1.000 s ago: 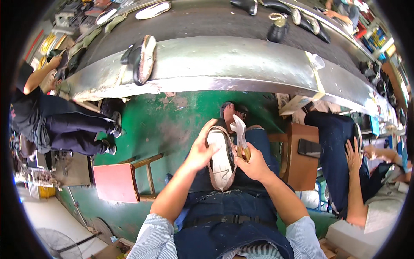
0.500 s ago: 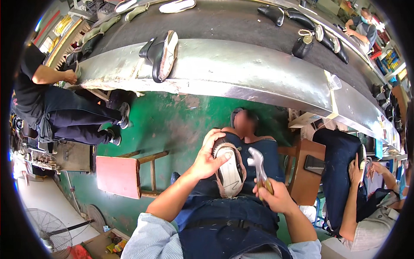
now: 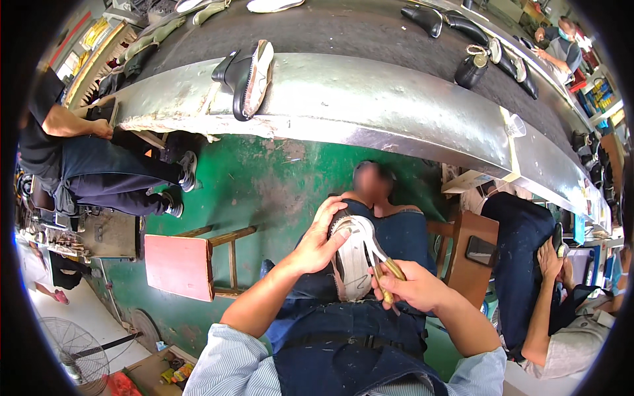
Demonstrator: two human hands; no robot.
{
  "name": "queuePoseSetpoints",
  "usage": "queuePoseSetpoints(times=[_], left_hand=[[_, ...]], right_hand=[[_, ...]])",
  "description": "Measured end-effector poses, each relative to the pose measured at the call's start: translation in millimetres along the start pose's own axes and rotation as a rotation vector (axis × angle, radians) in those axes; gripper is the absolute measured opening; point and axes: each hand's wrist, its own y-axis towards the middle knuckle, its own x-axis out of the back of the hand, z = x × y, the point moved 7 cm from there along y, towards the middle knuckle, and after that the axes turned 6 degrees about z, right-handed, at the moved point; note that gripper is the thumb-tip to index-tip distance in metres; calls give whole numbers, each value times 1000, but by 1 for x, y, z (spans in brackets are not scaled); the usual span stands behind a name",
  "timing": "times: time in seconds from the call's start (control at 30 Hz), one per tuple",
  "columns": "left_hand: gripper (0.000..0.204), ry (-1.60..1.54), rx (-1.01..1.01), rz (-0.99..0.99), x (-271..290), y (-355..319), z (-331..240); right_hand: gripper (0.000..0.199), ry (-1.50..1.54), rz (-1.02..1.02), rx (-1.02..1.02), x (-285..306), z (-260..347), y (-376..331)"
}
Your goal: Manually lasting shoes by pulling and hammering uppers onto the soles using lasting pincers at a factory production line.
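An unfinished shoe [image 3: 352, 267] stands on my lap, its pale underside facing me, with a dark upper and a rough edge around it. My left hand [image 3: 316, 249] is wrapped around its left side, the thumb pressed onto the pale sole near the top. My right hand [image 3: 417, 287] is closed around the brass-coloured handles of metal pincers [image 3: 392, 270]. Their pale, blurred jaws lie over the upper right part of the sole, close to my left thumb. Whether the jaws grip the edge I cannot make out.
Ahead runs a metal-edged workbench [image 3: 370, 92] with a black shoe [image 3: 246, 80] on its edge and several more shoes farther back. A pink-topped stool [image 3: 178, 266] stands left; a brown stool [image 3: 470, 264] with a phone stands right. Co-workers sit on both sides. A fan [image 3: 74, 353] is lower left.
My right hand has brought the pincers left from beside the shoe to over its sole, and their handles are now spread. My left hand keeps its hold. The left co-worker's hands have moved slightly.
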Motion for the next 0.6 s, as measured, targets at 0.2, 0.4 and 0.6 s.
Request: queuePoseSetpoints(times=[0.2, 0.4, 0.6], left_hand=[[44, -49, 33, -125, 5, -5, 32], [48, -212, 86, -89, 12, -3, 40], [54, -575, 382, -73, -1, 2, 69]], right_hand=[[23, -1055, -301, 389, 27, 12, 30], [28, -1172, -376, 457, 30, 15, 33], [34, -1331, -394, 262, 17, 29, 12]])
